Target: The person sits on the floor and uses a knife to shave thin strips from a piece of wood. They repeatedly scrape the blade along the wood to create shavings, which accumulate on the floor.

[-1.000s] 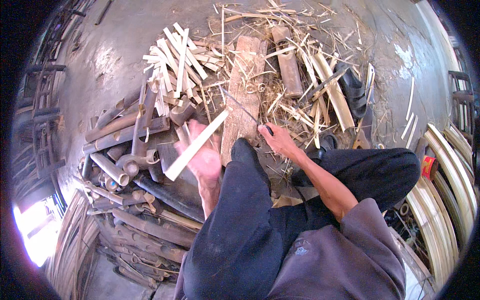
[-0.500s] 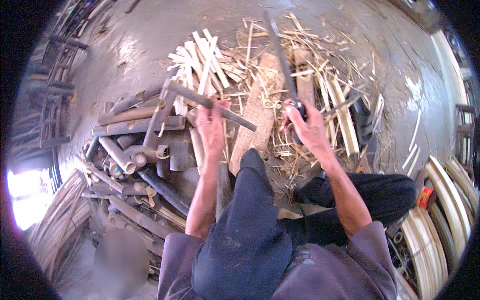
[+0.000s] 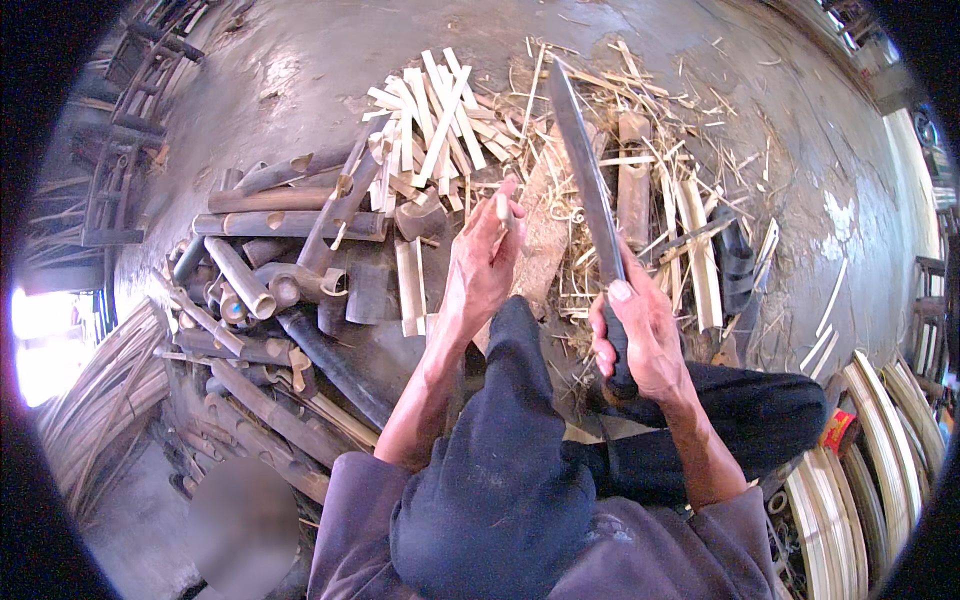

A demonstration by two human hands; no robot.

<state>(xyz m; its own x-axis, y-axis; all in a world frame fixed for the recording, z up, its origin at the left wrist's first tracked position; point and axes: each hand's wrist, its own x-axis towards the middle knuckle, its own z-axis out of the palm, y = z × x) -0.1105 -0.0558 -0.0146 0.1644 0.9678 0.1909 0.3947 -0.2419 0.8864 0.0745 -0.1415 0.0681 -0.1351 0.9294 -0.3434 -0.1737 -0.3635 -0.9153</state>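
The floor (image 3: 225,130) is grey and worn, with whitish blotches toward the right and pale shavings (image 3: 665,205) scattered over the far middle. At the left edge a bright opening (image 3: 48,350) lights the room; beyond it, dark racks (image 3: 140,120) stand along the far left. Brown bamboo tubes (image 3: 290,225) are heaped on the left, a pile of pale strips (image 3: 430,120) lies on the far side of them, and long curved slats (image 3: 880,430) stand at the near right. A dark sandal (image 3: 737,265) lies on the right among the scraps.

Beside the slats is a red wrapper (image 3: 838,430) with yellow marks, too small to read. The shirt (image 3: 660,560) carries a small pale print, blurred.

The right hand (image 3: 642,335) is clasped around the black handle of a long knife (image 3: 585,165), its blade reaching from the fist toward the far side, in view above a wooden board (image 3: 543,240). The left hand (image 3: 485,255) is to the left of the knife, apart from the blade, with its fingers curled; a small pale end shows among them, and I cannot tell whether they are closed on something. A split bamboo piece (image 3: 410,285) lies just left of that hand.
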